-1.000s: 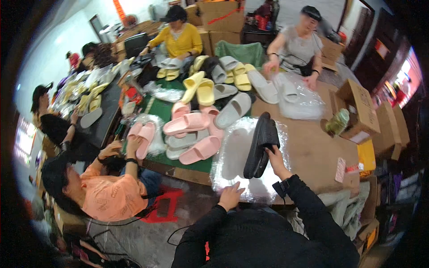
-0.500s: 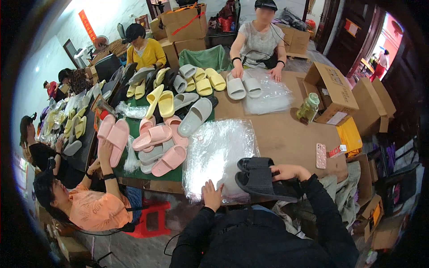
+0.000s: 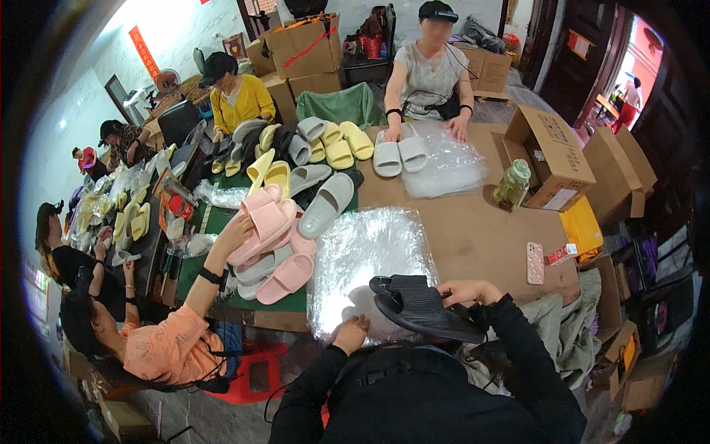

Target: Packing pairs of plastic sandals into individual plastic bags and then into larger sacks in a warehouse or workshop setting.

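My right hand (image 3: 471, 291) grips a pair of black ribbed slides (image 3: 418, 305) from the right side, one partly over the other, tilted above the table's near edge. Under and beside them lies a stack of clear plastic bags (image 3: 377, 240), shining with glare. At the stack's near left edge, my left hand (image 3: 351, 334) has its fingers curled in. Whether it pinches a bag's edge is too small to make out. Left of the bags, pink slides (image 3: 287, 277) and grey slides (image 3: 325, 206) are heaped on a green mat (image 3: 255, 300).
A person in orange reaches a hand (image 3: 235, 235) onto the pink slides. Across the table another person handles light grey slides (image 3: 400, 154) beside more plastic bags (image 3: 447, 166). To the right are a jar (image 3: 512, 185), a phone (image 3: 535, 263) and an open cardboard box (image 3: 547, 157).
The black slides have shifted slightly left and tilted in my right hand. My left hand's fingers, spread before, are now curled. The person in orange has moved pink slides right onto the heap.
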A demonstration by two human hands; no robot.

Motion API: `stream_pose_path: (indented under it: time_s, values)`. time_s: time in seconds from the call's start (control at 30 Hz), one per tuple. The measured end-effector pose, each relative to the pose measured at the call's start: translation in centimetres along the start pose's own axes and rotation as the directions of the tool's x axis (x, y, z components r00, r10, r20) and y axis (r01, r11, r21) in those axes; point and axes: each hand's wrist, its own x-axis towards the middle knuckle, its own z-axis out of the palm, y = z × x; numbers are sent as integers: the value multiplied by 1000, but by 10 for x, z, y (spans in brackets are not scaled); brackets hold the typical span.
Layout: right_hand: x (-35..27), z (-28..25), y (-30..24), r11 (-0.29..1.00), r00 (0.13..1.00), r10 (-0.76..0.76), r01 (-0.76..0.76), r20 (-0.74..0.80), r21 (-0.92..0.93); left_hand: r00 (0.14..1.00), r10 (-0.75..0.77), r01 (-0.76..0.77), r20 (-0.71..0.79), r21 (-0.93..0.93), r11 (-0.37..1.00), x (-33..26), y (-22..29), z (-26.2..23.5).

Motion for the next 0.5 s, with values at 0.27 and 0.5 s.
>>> stream_pose_path:
  time_s: [0.27, 0.5]
  values:
    - [-21, 2, -6, 998, 992, 64, -63, 108, -12, 977, -140, 186, 163, -312, 932, 47, 21, -34]
    - [-18, 15, -46, 975, 954, 220, -223, 202, -8, 989, -39, -42, -145, -511, 858, 43, 24, 15]
